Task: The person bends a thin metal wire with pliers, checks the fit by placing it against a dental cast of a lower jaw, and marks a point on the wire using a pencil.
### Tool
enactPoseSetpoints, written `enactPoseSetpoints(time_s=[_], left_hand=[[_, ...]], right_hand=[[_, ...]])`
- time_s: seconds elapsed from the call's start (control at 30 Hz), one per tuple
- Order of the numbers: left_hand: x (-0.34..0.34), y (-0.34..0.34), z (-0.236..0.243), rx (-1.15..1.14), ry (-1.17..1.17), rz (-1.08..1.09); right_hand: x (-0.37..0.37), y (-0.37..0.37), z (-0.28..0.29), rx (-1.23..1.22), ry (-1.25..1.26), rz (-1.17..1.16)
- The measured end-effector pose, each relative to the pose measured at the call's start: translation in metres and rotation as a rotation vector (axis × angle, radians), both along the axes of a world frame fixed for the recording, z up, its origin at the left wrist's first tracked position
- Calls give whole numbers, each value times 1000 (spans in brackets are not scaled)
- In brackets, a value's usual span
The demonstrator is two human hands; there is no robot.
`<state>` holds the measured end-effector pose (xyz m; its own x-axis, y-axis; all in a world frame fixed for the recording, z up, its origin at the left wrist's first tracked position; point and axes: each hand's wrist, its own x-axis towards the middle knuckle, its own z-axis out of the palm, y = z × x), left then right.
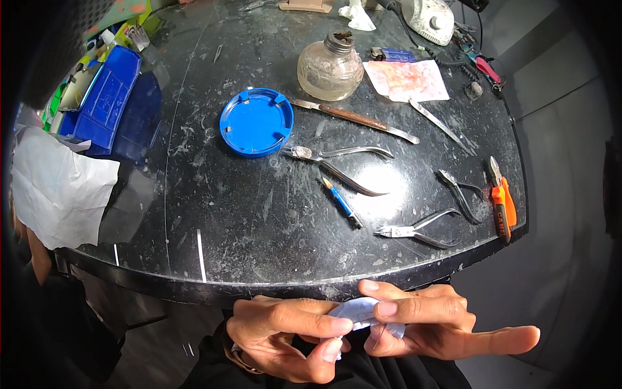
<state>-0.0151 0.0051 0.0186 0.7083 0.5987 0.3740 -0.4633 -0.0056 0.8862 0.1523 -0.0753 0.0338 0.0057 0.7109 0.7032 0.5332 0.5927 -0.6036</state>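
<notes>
In front of the table's near edge, both hands hold a small pale blue-white piece (356,310) with a rounded upper edge; it looks like a plaster cast, though fingers cover much of it. My left hand (285,327) is closed, its thumb and index finger pressed together at the piece's left side. My right hand (431,321) grips the right side between thumb and fingers, with one finger stretched out to the right. A thin dark line like a wire shows by the right thumb. Whether it is attached to the piece, I cannot tell.
On the black table (259,214) lie silver pliers (317,155), smaller pliers (414,231), more pliers (459,191), orange-handled pliers (502,201), a blue pencil (341,202) and a wooden-handled spatula (356,117). Behind are a blue round lid (257,122) and a glass burner (330,70). White paper (61,185) hangs left.
</notes>
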Motion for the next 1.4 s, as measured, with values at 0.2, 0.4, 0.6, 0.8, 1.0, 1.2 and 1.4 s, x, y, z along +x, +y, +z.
enactPoseSetpoints(time_s=[0.2, 0.4, 0.6, 0.8, 1.0, 1.2, 1.4], left_hand=[[-6, 2, 14, 86, 55, 0], [-1, 2, 15, 126, 70, 70], [4, -2, 14, 63, 65, 73], [3, 1, 21, 170, 142, 110], [9, -3, 18, 80, 85, 77], [4, -1, 15, 62, 66, 108], [2, -1, 12, 35, 70, 36]], right_hand=[[-1, -1, 2, 1, 56, 45], [5, 1, 14, -194, 0, 170], [-3, 5, 1, 66, 111, 46], [4, -2, 23, -261, 50, 72], [3, -2, 15, -170, 38, 33], [-4, -3, 9, -104, 114, -7], [4, -4, 15, -271, 106, 86]])
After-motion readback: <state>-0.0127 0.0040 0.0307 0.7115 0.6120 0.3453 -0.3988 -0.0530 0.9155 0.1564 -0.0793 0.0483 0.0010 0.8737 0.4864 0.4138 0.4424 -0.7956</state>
